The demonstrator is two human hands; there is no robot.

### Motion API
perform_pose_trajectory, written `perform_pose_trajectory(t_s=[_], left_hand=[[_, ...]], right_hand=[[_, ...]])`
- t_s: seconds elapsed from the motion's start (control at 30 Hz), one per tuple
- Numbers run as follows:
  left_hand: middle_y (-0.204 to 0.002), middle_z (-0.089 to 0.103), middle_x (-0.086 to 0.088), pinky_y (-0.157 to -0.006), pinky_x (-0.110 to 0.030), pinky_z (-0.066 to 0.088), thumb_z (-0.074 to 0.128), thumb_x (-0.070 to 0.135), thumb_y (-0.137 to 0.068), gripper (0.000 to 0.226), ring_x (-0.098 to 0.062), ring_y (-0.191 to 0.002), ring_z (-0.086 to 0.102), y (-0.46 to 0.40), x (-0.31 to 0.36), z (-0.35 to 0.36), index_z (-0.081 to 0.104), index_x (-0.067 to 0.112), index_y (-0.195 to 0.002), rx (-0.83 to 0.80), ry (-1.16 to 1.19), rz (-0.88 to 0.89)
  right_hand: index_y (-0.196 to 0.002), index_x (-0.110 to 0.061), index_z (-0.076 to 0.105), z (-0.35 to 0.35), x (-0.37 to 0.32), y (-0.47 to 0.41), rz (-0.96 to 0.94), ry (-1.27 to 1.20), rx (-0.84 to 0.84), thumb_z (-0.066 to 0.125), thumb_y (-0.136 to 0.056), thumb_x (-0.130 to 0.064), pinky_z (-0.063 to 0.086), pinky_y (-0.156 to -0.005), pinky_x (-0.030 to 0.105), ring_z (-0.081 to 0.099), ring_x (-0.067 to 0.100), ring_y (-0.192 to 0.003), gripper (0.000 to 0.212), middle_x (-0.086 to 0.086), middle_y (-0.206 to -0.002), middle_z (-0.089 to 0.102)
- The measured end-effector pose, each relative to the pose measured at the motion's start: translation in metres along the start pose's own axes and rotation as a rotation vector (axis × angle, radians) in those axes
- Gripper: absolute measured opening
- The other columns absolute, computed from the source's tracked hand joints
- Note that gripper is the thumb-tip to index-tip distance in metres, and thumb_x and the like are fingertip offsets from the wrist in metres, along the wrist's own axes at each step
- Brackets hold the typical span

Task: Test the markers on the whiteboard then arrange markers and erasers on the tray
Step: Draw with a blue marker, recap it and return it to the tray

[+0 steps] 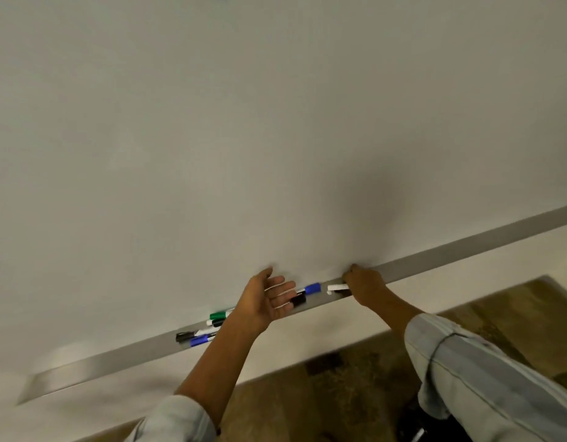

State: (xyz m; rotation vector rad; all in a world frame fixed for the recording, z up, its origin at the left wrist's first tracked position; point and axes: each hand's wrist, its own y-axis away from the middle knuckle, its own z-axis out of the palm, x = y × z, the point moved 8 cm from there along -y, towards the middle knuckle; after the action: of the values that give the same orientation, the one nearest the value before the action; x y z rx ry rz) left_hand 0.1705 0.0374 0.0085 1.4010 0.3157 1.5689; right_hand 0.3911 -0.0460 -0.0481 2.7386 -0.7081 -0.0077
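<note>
A pale whiteboard [276, 122] fills the head view, its grey tray [451, 247] slanting across below, above patterned carpet [339, 393]. The left hand [266, 301] hovers over the tray, fingers spread, holding nothing. The right hand [365, 283] is curled around a white marker [337, 288] on the tray. Between them lie a blue-capped marker [311, 288] and a black one [298, 298] — further left, a green-capped marker [221, 315] tops a loose cluster.

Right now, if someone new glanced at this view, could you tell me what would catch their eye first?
Probably the two bare hands at the metal tray under the blank whiteboard: the left hand hovers open over the markers, and the right hand is closed around a white marker. Next, the colourful caps stand out, a blue-capped marker between the hands and a green-capped marker left of them.
</note>
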Motion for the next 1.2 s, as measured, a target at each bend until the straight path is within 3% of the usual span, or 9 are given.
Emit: perform_pose_trajectory(t_s=[0.17,0.33,0.4,0.5,0.63,0.77,0.87,1.03,1.2], left_hand=[[-0.112,0.074,-0.008,-0.095,-0.042,0.045,0.047,0.045,-0.096,0.035,-0.024,-0.112,0.060,0.004,0.014,0.007,0.065,0.015,-0.100,-0.020,0.012,0.141],[-0.117,0.072,-0.004,-0.101,-0.043,0.042,0.044,0.034,-0.099,0.032,-0.022,-0.125,0.055,0.024,0.034,0.036,0.064,0.016,-0.117,-0.093,0.000,0.358],[-0.119,0.070,-0.012,-0.104,-0.048,0.043,0.040,0.041,-0.101,0.044,-0.027,-0.125,0.056,0.042,0.048,0.057,0.064,0.009,-0.119,-0.188,0.091,0.403],[-0.121,0.066,-0.020,-0.092,-0.040,0.052,0.031,0.049,-0.100,0.061,-0.032,-0.114,0.061,0.079,0.078,0.084,0.061,0.001,-0.123,-0.315,0.179,0.507],[-0.113,0.070,-0.020,-0.083,-0.035,0.057,0.026,0.043,-0.103,0.053,-0.031,-0.107,0.068,0.134,0.125,0.098,0.064,0.007,-0.094,-0.406,0.223,0.657],[-0.104,0.072,-0.018,-0.069,-0.028,0.058,0.031,0.041,-0.102,0.046,-0.029,-0.095,0.070,0.175,0.158,0.082,0.062,0.010,-0.089,-0.413,0.227,0.779],[-0.093,0.072,-0.018,-0.059,-0.023,0.056,0.031,0.038,-0.103,0.044,-0.029,-0.088,0.070,0.199,0.180,0.066,0.060,0.010,-0.085,-0.400,0.232,0.859],[-0.075,0.070,-0.013,-0.069,-0.031,0.058,0.041,0.041,-0.100,0.042,-0.023,-0.070,0.068,0.238,0.209,0.051,0.056,0.011,-0.075,-0.333,0.201,0.888],[-0.071,0.074,0.001,-0.065,-0.033,0.056,0.033,0.045,-0.103,0.043,-0.015,-0.070,0.074,0.305,0.290,-0.017,0.047,0.018,-0.073,-0.240,0.377,1.089]], right_hand=[[-0.120,-0.015,0.053,-0.046,-0.013,0.021,-0.087,-0.170,0.183,0.060,-0.094,-0.030,0.055,-0.083,0.032,0.066,0.022,-0.094,0.030,0.004,-0.116,0.061],[-0.075,-0.004,0.055,-0.149,-0.017,0.080,0.021,-1.235,0.653,0.067,-0.091,-0.015,0.052,-0.051,0.023,0.061,0.011,-0.051,0.022,0.006,-0.059,0.062],[-0.080,0.007,0.055,-0.176,-0.031,0.100,-0.015,-1.628,0.702,0.061,-0.094,-0.009,0.052,-0.047,0.024,0.062,0.014,-0.049,0.022,0.008,-0.057,0.064],[-0.087,0.000,0.064,-0.207,-0.057,0.122,-0.069,-1.848,0.764,0.057,-0.097,-0.018,0.055,-0.052,0.024,0.067,0.014,-0.058,0.021,0.004,-0.062,0.069],[-0.077,-0.028,0.072,-0.252,-0.092,0.151,-0.189,-1.812,0.939,0.061,-0.092,-0.037,0.057,-0.061,0.025,0.070,0.012,-0.070,0.021,-0.002,-0.070,0.073],[-0.081,-0.017,0.071,-0.290,-0.122,0.163,-0.323,-1.785,1.049,0.055,-0.087,-0.045,0.059,-0.063,0.034,0.071,0.017,-0.070,0.033,0.003,-0.071,0.072],[-0.080,-0.029,0.070,-0.310,-0.144,0.170,-0.414,-1.806,1.105,0.059,-0.086,-0.050,0.058,-0.061,0.031,0.070,0.017,-0.071,0.025,0.000,-0.074,0.072],[-0.107,-0.024,0.065,-0.352,-0.183,0.188,-0.622,-1.586,1.233,0.055,-0.092,-0.052,0.056,-0.075,0.017,0.071,0.007,-0.089,0.033,-0.019,-0.101,0.071],[-0.093,-0.016,0.055,-0.360,-0.206,0.241,-0.830,-1.132,1.522,0.049,-0.100,-0.033,0.048,-0.049,0.031,0.057,0.019,-0.053,0.019,0.004,-0.069,0.059]])
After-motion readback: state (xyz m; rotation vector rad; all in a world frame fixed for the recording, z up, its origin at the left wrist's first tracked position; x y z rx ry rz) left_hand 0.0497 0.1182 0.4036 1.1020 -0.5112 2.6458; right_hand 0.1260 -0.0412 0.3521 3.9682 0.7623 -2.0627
